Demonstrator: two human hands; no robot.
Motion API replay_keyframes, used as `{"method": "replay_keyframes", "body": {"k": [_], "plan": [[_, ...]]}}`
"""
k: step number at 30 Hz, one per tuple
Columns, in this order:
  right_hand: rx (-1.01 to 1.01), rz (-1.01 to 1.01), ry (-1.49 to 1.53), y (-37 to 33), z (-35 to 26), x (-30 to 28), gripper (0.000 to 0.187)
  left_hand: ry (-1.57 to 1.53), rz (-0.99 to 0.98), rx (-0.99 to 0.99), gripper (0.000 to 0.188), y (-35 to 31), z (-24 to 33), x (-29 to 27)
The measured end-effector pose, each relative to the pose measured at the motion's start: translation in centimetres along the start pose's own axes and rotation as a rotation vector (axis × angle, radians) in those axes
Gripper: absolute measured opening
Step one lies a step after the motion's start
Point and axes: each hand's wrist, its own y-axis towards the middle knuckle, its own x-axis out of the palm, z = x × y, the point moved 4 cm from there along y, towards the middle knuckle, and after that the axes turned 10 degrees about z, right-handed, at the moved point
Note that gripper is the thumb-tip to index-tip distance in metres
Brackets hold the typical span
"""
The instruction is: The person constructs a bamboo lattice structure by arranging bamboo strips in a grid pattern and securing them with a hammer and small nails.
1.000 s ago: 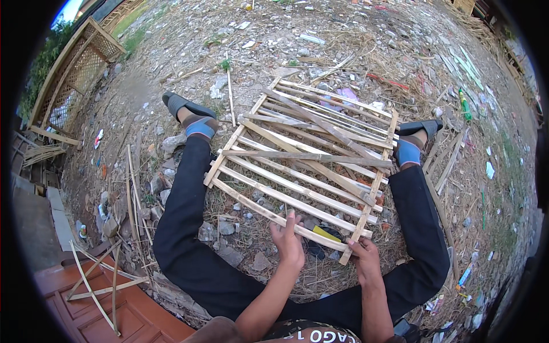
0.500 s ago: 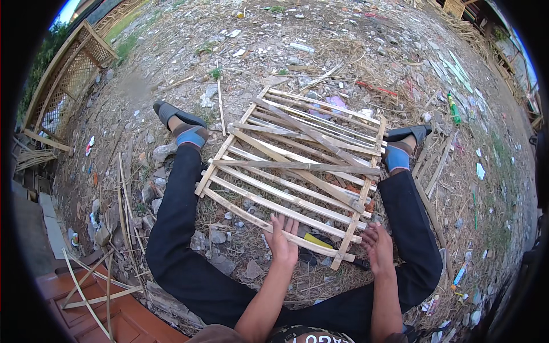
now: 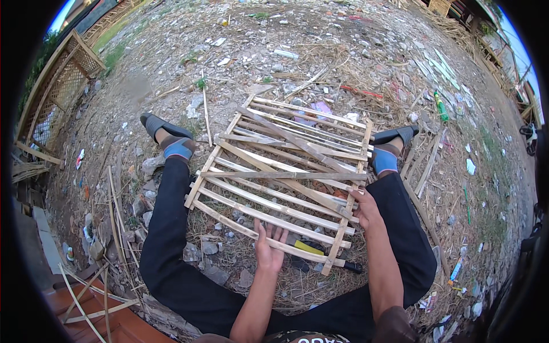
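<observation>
A panel of pale wooden slats [image 3: 269, 207], joined to two side rails, lies between my outstretched legs. Several loose grey-brown strips [image 3: 274, 175] rest across it, some at a slant. My left hand [image 3: 270, 251] holds the nearest slat, its thumb over the wood and its fingers reaching beneath. At the near part of the right rail [image 3: 337, 235], my right hand [image 3: 367, 208] has its fingers closed around the edge; some fingertips are hidden. Under the panel's near right corner shows a yellow piece [image 3: 309, 247], with a black handle [image 3: 353, 267] close by.
Rubble, straw and litter cover the ground. Loose wooden strips [image 3: 114, 211] lie left of my leg, near a reddish-brown panelled board [image 3: 137, 326]. A lattice panel [image 3: 57, 94] leans at the far left. On the right is a green bottle [image 3: 441, 107].
My right hand has moved up from beside the near right corner and closed on the right rail. The left hand keeps its place on the near slat. The view has shifted slightly.
</observation>
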Motion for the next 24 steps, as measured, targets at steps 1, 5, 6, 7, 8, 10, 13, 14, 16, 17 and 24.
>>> {"method": "replay_keyframes", "body": {"k": [1, 5, 6, 7, 8, 10, 13, 14, 16, 17, 24], "plan": [[-0.019, -0.013, 0.004, 0.2, 0.0, 0.0, 0.048, 0.003, -0.012, -0.006, 0.054, 0.1, 0.1, 0.1], [-0.035, -0.066, 0.055, 0.3, 0.3, -0.3, 0.056, -0.025, -0.049, -0.02, 0.047, -0.4, 0.2, 0.3], [-0.023, -0.062, 0.057, 0.3, 0.4, -0.3, 0.056, -0.035, -0.057, -0.027, 0.047, -0.3, 0.1, 0.3], [-0.016, -0.049, 0.048, 0.3, 0.5, -0.5, 0.056, -0.048, -0.052, -0.033, 0.045, -0.3, -0.1, 0.2], [-0.013, -0.043, 0.043, 0.1, 0.3, -0.2, 0.056, -0.058, -0.051, -0.032, 0.044, -0.2, 0.0, 0.2], [-0.012, -0.015, 0.021, -0.4, 0.1, 0.0, 0.057, -0.077, -0.052, -0.029, 0.042, -0.2, 0.1, 0.2], [-0.007, 0.008, 0.04, -1.0, -0.5, 0.1, 0.057, -0.095, -0.043, -0.025, 0.039, -0.3, 0.0, 0.2], [-0.012, 0.008, 0.054, -1.1, -0.6, -0.1, 0.057, -0.1, -0.036, -0.029, 0.039, -0.4, 0.0, 0.3], [-0.038, -0.01, 0.09, -1.1, -0.8, -0.1, 0.058, -0.102, -0.033, -0.036, 0.038, -0.3, -0.1, 0.5], [-0.047, -0.016, 0.103, -1.6, -1.1, 0.2, 0.058, -0.099, -0.035, -0.035, 0.038, -0.4, 0.2, 0.7], [-0.102, 0.041, 0.202, -4.3, -1.9, 0.9, 0.069, -0.016, -0.098, 0.005, 0.043, 1.7, 3.2, 3.4]]}}
